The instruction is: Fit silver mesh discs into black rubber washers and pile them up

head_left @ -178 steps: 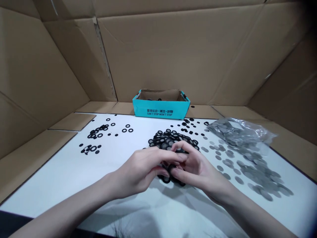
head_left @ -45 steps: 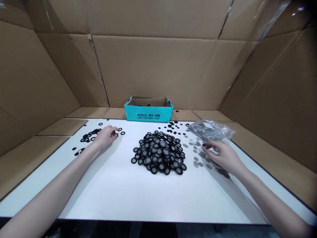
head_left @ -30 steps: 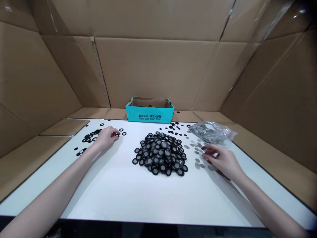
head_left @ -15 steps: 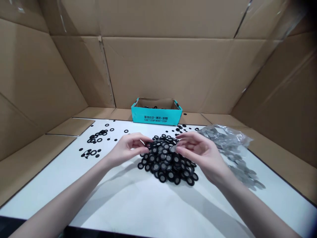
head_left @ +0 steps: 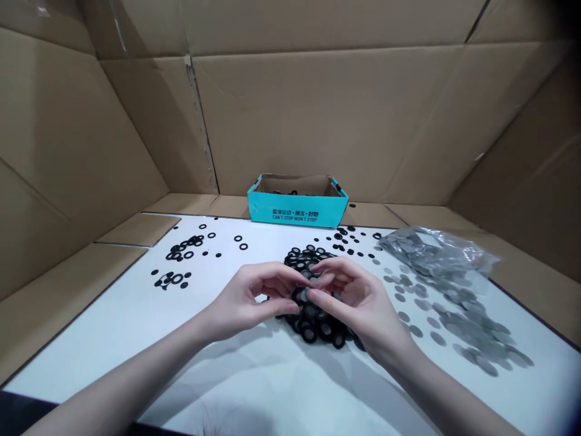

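Note:
Between my fingertips, a black ring (head_left: 296,295) and a grey disc (head_left: 305,295) meet above a pile of black rings with grey centres (head_left: 309,333). My left hand (head_left: 254,297) pinches the ring between thumb and fingers. From the other side, my right hand (head_left: 356,290) pinches the disc at its edge, thumb in front. The fingers partly cover both pieces, so I cannot tell whether the disc sits inside the ring. The hands hide much of the pile's middle.
A turquoise box (head_left: 297,209) with dark pieces inside stands at the back. Black rings and small black discs (head_left: 181,248) lie scattered at left. On the right, a clear plastic bag (head_left: 436,251) lies by loose grey discs (head_left: 476,330). Cardboard walls (head_left: 318,115) surround the white table (head_left: 218,381).
My hands have come together in front of the pile, bringing the ring and disc to each other. The camera view has shifted slightly, showing more of the loose discs at right.

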### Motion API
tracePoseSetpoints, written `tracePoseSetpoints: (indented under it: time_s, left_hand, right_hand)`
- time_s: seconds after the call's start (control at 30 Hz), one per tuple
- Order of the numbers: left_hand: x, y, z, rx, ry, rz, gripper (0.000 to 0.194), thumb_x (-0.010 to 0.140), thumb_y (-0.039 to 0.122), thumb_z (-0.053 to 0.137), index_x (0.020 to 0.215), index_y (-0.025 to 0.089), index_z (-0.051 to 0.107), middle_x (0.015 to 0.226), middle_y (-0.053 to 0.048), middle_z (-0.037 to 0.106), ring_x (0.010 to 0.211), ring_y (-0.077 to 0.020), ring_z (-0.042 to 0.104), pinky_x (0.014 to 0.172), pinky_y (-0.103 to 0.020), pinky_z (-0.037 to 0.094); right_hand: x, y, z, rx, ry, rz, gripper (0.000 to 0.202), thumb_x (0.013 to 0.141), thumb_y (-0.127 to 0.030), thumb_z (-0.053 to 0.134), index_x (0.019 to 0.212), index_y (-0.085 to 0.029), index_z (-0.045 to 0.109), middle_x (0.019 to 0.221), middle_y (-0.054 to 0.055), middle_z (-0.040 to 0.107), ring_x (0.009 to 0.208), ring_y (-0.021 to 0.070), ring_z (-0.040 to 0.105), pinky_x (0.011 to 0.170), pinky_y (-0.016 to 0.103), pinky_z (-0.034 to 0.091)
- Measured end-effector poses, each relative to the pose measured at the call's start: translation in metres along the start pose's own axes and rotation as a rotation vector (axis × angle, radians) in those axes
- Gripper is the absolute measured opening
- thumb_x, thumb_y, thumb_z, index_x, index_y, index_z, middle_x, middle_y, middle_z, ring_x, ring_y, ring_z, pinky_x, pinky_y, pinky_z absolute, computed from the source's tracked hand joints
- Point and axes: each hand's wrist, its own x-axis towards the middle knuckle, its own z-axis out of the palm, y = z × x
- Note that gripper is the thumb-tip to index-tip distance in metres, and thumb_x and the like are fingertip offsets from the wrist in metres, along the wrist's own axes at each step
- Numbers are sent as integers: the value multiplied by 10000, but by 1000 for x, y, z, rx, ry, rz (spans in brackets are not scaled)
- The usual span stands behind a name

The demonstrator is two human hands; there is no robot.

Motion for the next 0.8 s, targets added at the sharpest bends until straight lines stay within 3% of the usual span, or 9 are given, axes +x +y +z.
tracePoseSetpoints:
  time_s: [0.4, 0.57, 0.8]
  left_hand:
    - [2, 2, 12, 159, 19, 80, 205, 861, 159, 642, 1064, 168, 667, 949, -71, 701, 827, -156, 672, 740, -249, 589]
    - [3, 2, 11, 194, 60, 84, 183, 870, 162, 631, 1050, 160, 668, 915, -66, 701, 810, -155, 669, 720, -242, 582]
    - [3, 0, 8, 180, 45, 121, 173, 872, 152, 642, 1043, 155, 668, 920, -65, 692, 818, -142, 664, 738, -228, 577]
  right_hand:
    - [-11, 3, -2, -60, 34, -6, 198, 734, -311, 729, 886, -221, 639, 674, 5, 699, 641, 174, 670, 588, 293, 507]
    - [-13, 3, -4, -27, 29, 21, 261, 695, -267, 771, 913, -233, 631, 775, 26, 752, 728, 192, 712, 590, 275, 508]
    - [-16, 2, -4, 19, 11, 29, 237, 740, -262, 741, 942, -248, 618, 801, 26, 767, 772, 190, 729, 636, 273, 540]
